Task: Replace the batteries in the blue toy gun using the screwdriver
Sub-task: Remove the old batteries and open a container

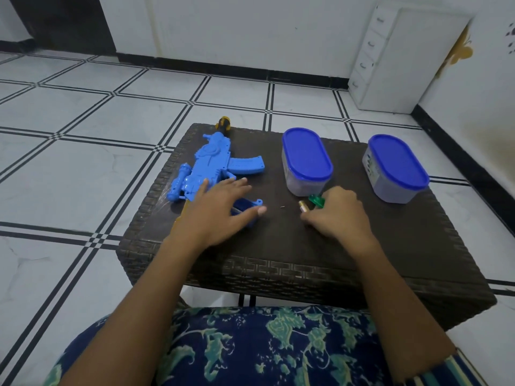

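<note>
So, roughly midway. A loose screw [282, 207] lay on the wicker table [278, 240] between the hands, and a detached blue cover [246, 208] sat under the left hand [220, 207], so I'd call the opening step done. The left hand was flat, fingers spread, gripping nothing. The blue toy gun [211, 160] stretched away beyond its fingertips. The right hand [337, 213] was curled round the batteries [303, 206], with a gold-capped cell and something green poking out past its fingers. Old or new cells: view too poor to tell. The screwdriver [224, 124] lay untouched well beyond the left hand, past the gun. Left to do: seat cells, refit cover, drive screw.
</note>
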The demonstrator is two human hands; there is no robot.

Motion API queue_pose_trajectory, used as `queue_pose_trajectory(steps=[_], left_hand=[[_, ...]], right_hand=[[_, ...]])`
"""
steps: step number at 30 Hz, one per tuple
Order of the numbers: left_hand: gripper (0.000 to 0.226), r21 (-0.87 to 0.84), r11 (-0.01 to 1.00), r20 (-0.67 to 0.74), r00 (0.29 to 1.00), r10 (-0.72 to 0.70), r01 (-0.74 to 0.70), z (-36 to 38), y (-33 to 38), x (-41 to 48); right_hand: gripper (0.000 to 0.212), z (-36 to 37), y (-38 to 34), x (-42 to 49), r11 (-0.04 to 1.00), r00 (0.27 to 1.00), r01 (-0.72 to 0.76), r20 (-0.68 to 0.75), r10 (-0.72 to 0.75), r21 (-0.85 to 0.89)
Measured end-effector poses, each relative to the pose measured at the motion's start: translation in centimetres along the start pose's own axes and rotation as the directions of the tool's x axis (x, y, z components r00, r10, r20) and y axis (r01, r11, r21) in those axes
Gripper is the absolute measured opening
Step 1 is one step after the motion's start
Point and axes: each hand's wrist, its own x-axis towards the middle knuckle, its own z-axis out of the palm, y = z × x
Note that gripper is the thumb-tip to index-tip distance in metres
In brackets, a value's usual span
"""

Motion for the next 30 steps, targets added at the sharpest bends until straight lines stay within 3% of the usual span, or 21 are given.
queue_pose_trajectory(steps=[2, 4, 6, 8, 10, 12, 14, 17, 26, 30], left_hand=[[0.076, 0.112, 0.994, 0.086, 0.996, 0.006, -0.016, -0.1, -1.2, -0.1], [0.076, 0.112, 0.993, 0.12, 0.993, 0.011, -0.025, -0.2, -1.7, -0.1], [0.075, 0.103, 0.994, 0.136, 0.99, 0.024, -0.038, -0.3, -1.7, -0.1], [0.077, 0.111, 0.992, 0.163, 0.986, 0.036, -0.055, -0.5, -1.8, -0.3], [0.08, 0.132, 0.989, 0.183, 0.982, 0.04, -0.065, -0.4, -2.0, -0.5], [0.082, 0.196, 0.978, 0.19, 0.981, 0.036, -0.074, 0.0, -1.8, -0.6], [0.084, 0.265, 0.961, 0.183, 0.983, 0.029, -0.078, 0.5, -1.7, -0.6], [0.084, 0.3, 0.951, 0.157, 0.987, 0.019, -0.066, 1.0, -1.6, -0.8], [0.077, 0.308, 0.95, 0.121, 0.993, 0.01, -0.047, 1.2, -1.0, -1.0], [0.079, 0.302, 0.952, 0.106, 0.994, 0.021, -0.052, 1.4, -1.0, -0.9]], right_hand=[[0.039, 0.3, -0.2, 0.3, 0.998, 0.997, -0.05, 0.063, 0.052, -0.033], [0.039, 0.3, -0.5, 0.3, 0.997, 0.997, -0.063, 0.044, 0.065, -0.045], [0.037, 0.3, -0.5, 0.1, 0.999, 0.997, 0.012, -0.073, -0.014, -0.036], [0.029, 0.2, -1.0, -0.3, 0.972, 0.969, 0.14, -0.227, -0.096, 0.187], [0.031, 0.2, -2.8, -1.0, 0.771, 0.963, 0.204, -0.266, -0.047, 0.603], [0.039, 0.8, -4.6, -1.7, 0.567, 0.973, 0.211, -0.228, -0.041, 0.796], [0.047, 1.8, -5.6, -2.2, 0.566, 0.965, 0.259, -0.237, -0.114, 0.783], [0.038, 2.8, -5.7, -2.0, 0.633, 0.935, 0.352, -0.287, -0.207, 0.69], [0.039, 3.3, -6.2, -1.4, 0.705, 0.904, 0.426, -0.286, -0.316, 0.567], [0.038, 3.3, -7.2, -1.2, 0.783, 0.873, 0.486, -0.262, -0.412, 0.389]])
